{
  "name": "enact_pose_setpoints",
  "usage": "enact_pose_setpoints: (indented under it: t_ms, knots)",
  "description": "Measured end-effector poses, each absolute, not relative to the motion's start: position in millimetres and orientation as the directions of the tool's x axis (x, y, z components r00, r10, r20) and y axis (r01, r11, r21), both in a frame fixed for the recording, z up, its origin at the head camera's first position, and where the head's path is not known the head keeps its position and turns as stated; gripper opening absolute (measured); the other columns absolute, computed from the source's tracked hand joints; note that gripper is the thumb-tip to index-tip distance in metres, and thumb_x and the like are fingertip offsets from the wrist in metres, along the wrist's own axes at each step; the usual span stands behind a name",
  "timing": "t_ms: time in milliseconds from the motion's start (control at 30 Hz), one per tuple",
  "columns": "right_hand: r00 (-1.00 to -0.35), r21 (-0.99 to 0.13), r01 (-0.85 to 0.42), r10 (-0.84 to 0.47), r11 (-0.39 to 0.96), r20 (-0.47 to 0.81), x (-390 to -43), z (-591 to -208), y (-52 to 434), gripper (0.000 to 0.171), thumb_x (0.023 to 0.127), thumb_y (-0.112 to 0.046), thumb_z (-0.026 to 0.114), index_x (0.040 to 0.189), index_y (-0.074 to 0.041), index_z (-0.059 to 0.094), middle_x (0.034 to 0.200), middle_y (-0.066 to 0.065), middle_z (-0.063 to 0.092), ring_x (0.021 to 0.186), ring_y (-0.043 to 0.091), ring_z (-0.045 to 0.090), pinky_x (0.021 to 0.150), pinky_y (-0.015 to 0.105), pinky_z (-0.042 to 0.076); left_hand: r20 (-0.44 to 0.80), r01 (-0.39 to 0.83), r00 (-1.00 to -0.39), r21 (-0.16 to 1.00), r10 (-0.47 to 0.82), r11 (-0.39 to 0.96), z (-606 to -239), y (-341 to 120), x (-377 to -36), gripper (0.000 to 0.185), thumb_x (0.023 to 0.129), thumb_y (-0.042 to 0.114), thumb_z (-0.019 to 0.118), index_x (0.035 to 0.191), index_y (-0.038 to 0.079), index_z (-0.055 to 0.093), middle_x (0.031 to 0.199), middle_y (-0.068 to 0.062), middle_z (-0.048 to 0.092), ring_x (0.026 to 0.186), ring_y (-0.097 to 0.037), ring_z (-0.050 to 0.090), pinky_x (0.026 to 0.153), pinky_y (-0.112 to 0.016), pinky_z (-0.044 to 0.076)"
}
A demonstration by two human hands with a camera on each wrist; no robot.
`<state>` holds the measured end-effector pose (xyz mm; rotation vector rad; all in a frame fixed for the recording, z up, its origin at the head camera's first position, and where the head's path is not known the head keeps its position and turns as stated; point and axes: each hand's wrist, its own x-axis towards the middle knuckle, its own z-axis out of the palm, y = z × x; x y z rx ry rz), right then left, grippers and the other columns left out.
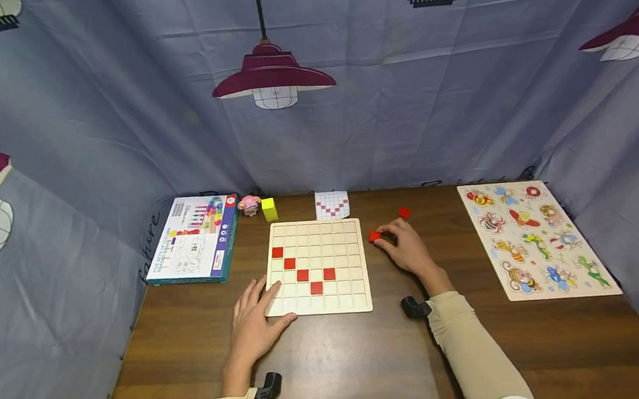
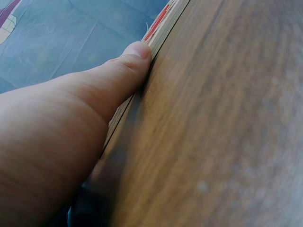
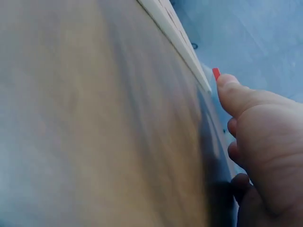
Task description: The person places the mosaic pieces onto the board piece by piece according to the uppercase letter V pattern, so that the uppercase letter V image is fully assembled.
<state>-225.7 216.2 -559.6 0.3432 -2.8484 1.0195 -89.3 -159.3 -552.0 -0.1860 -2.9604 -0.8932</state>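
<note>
The right hand [image 1: 409,248] pinches a red tile [image 1: 374,236] on the worktop [image 1: 339,362], right of the grid board [image 1: 316,266]. The left hand [image 1: 256,322] lies flat, steadying the board. The tile appears light, rigid and thin; grip its edges.

1. Left hand [image 1: 257,322]: palm down, flat, fingers straight and spread forward, thumb out to the right; forearm runs back toward the body, cream sleeve at the wrist.
2. Right hand [image 1: 406,246]: reached forward, knuckles up, fingers curled down at the tips; arm in a cream sleeve, angled in from lower right.
</note>
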Motion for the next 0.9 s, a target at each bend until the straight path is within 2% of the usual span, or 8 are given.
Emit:
enact_pose_setpoints:
  t_ms: [133,300,533,767,900]
  knots:
    - [-0.958,-0.653,-0.286,-0.214,0.702,0.19,-213.9,-556.9,203.8,0.031,0.095,-0.025,0.075,0.12,-0.008,0.072,0.111,0.008,0.061,0.094,0.022,0.054,0.083,0.039,0.047,0.079,0.124,-0.992,0.551,0.096,0.825,-552.8,-160.5,-89.9,0.079,0.082,0.056,0.079,0.15,0.025,0.053,0.164,-0.01,0.038,0.154,-0.037,0.025,0.12,-0.066,0.02]
    - [-0.942,-0.659,-0.333,-0.268,0.674,0.202,-201.7,-551.8,180.9,0.03,0.093,-0.025,0.077,0.118,-0.01,0.073,0.113,0.006,0.062,0.097,0.02,0.053,0.083,0.038,0.047,0.105,0.142,-0.989,0.549,0.101,0.823,-553.8,-159.6,-90.7,0.078,0.082,0.055,0.079,0.149,0.025,0.055,0.162,-0.011,0.04,0.153,-0.038,0.027,0.119,-0.066,0.022]
    - [-0.918,-0.62,-0.385,-0.352,0.683,0.183,-194.4,-550.0,157.6,0.025,0.093,-0.027,0.077,0.115,-0.016,0.075,0.114,0.002,0.062,0.107,0.02,0.055,0.089,0.038,0.049,0.066,0.127,-0.992,0.558,0.108,0.82,-553.6,-159.0,-91.2,0.078,0.083,0.057,0.078,0.151,0.027,0.052,0.164,-0.009,0.037,0.155,-0.035,0.024,0.121,-0.064,0.019]
    - [-0.913,-0.614,-0.4,-0.356,0.681,0.2,-194.9,-554.3,150.8,0.026,0.091,-0.027,0.079,0.114,-0.016,0.076,0.112,0.001,0.062,0.108,0.02,0.054,0.091,0.039,0.05,0.122,0.151,-0.988,0.554,0.099,0.819,-553.9,-159.0,-89.8,0.078,0.081,0.054,0.08,0.148,0.024,0.055,0.162,-0.011,0.04,0.152,-0.039,0.028,0.118,-0.068,0.022]
    - [-0.915,-0.599,-0.399,-0.345,0.694,0.21,-194.4,-556.6,148.1,0.027,0.09,-0.027,0.08,0.114,-0.016,0.077,0.11,0.001,0.062,0.106,0.02,0.054,0.09,0.038,0.05,0.096,0.135,-0.991,0.556,0.099,0.82,-554.0,-159.0,-89.5,0.078,0.082,0.055,0.079,0.15,0.026,0.054,0.163,-0.01,0.039,0.154,-0.037,0.025,0.119,-0.067,0.021]
